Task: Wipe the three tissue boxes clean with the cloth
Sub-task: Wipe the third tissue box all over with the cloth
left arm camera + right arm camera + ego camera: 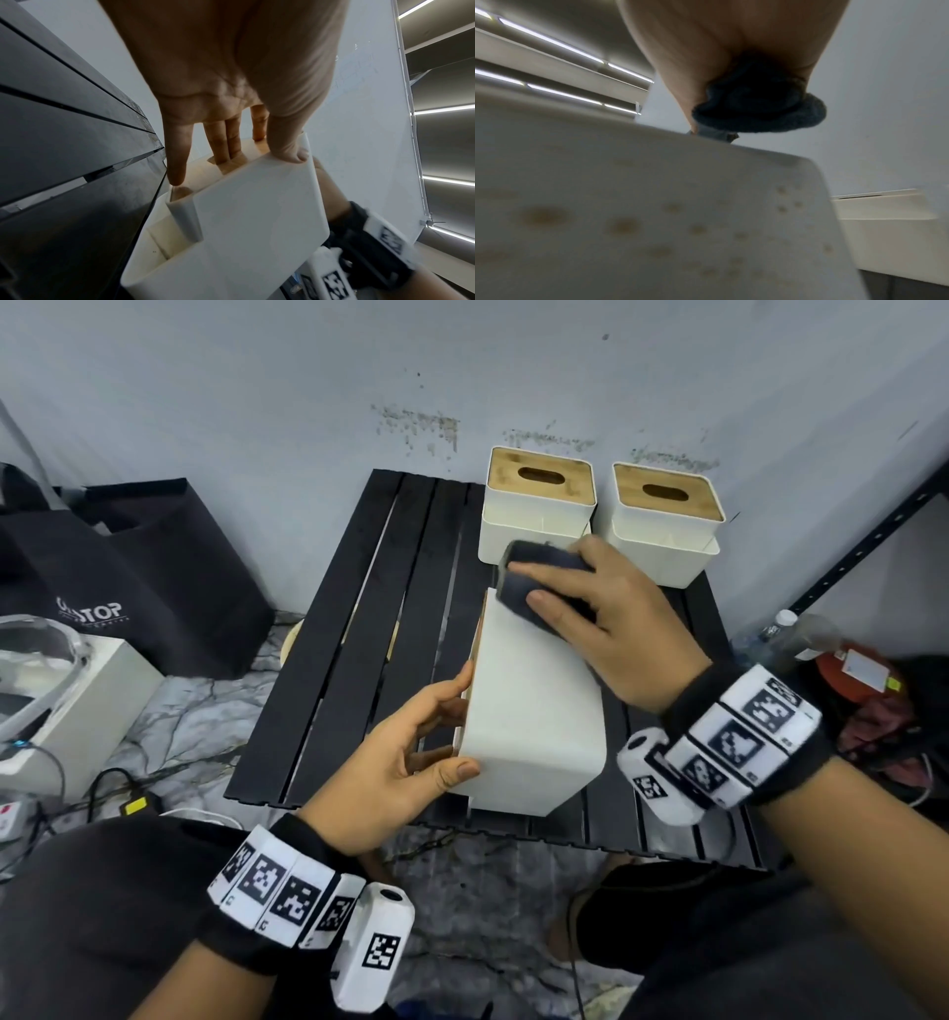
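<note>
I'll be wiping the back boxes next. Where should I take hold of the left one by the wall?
Probably by its white side walls, coming from above and in front. The back-left tissue box stands upright against the wall, close beside the back-right tissue box, so the rear is blocked. Its wooden lid may lift off, so avoid gripping that.

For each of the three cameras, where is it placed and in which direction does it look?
Head: on the head, looking down at the slatted table; both hands and wristbands show.
Left wrist: along the left hand, whose thumb and fingers hold the tipped tissue box.
Right wrist: along the right hand, which holds the dark cloth over that box's spotted face.
Shared: all three views show that box.
</note>
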